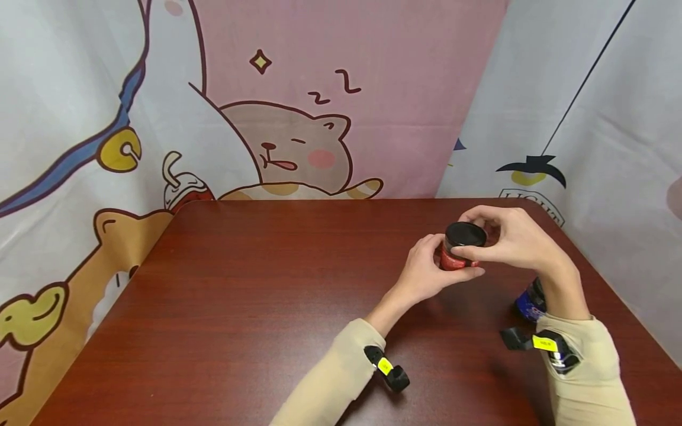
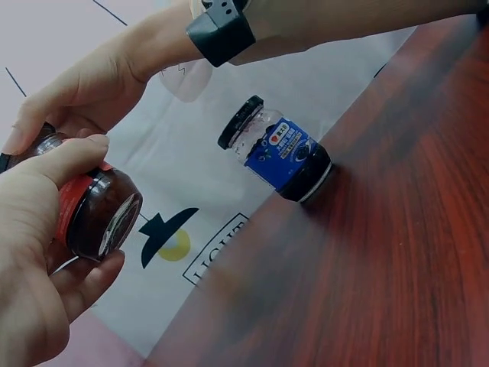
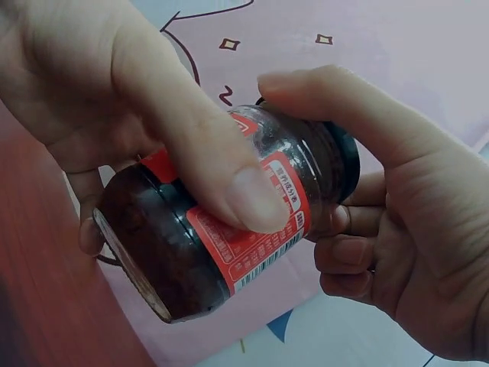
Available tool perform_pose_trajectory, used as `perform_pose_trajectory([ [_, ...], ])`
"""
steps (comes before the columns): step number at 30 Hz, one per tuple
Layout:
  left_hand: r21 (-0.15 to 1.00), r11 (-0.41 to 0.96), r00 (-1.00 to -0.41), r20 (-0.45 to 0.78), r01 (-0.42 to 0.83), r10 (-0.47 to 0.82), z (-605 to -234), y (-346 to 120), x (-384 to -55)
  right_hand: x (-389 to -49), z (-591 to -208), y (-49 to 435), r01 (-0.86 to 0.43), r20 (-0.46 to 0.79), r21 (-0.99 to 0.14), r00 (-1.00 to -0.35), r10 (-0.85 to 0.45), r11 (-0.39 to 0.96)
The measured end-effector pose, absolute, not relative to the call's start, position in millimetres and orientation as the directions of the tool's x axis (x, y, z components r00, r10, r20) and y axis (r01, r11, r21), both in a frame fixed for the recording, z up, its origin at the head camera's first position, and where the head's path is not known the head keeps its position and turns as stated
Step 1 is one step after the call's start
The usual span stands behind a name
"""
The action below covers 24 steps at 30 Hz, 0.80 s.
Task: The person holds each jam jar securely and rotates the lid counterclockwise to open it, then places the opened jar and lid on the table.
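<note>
A glass jar with a red label (image 1: 450, 260) and dark contents is held above the right part of the table. My left hand (image 1: 421, 273) grips its body, thumb lying across the red label in the right wrist view. Around the black lid (image 1: 466, 234) and the jar's upper end curl the thumb and fingers of my right hand (image 1: 519, 239). The lid (image 3: 349, 162) sits on the jar in the right wrist view, where the jar (image 3: 157, 245) is tilted. Whether the lid is loose cannot be seen.
On the table (image 1: 256, 307) a second jar with a blue label (image 2: 279, 153) and a black lid stands upright, partly hidden behind my right forearm in the head view. A printed cloth (image 1: 405, 89) hangs along the table's back and sides.
</note>
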<state>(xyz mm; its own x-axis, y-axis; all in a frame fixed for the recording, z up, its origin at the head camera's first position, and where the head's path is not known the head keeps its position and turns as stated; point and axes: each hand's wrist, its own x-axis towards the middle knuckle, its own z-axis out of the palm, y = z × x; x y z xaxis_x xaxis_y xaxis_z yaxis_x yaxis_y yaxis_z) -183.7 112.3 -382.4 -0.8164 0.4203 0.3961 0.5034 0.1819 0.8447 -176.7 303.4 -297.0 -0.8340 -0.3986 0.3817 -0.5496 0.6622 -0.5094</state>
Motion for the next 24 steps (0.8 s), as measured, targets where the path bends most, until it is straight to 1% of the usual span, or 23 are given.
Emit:
perform_pose_trajectory([
  [8, 0.836, 0.136, -0.795, 0.437, 0.531, 0.421, -381.0, 101.2, -184.3, -178.5, -296.4, 294.6, -0.562, 0.400, -0.537, -0.826, -0.397, 0.629],
  [16, 0.823, 0.174, -0.803, 0.444, 0.541, 0.398, -377.7, 86.5, -185.9, -181.8, -293.0, 280.9, -0.577, 0.402, -0.549, -0.817, -0.414, 0.605],
  [24, 0.822, 0.167, -0.802, 0.451, 0.544, 0.392, -378.1, 71.4, -184.5, -184.0, -293.7, 267.6, -0.591, 0.405, -0.553, -0.806, -0.431, 0.587],
])
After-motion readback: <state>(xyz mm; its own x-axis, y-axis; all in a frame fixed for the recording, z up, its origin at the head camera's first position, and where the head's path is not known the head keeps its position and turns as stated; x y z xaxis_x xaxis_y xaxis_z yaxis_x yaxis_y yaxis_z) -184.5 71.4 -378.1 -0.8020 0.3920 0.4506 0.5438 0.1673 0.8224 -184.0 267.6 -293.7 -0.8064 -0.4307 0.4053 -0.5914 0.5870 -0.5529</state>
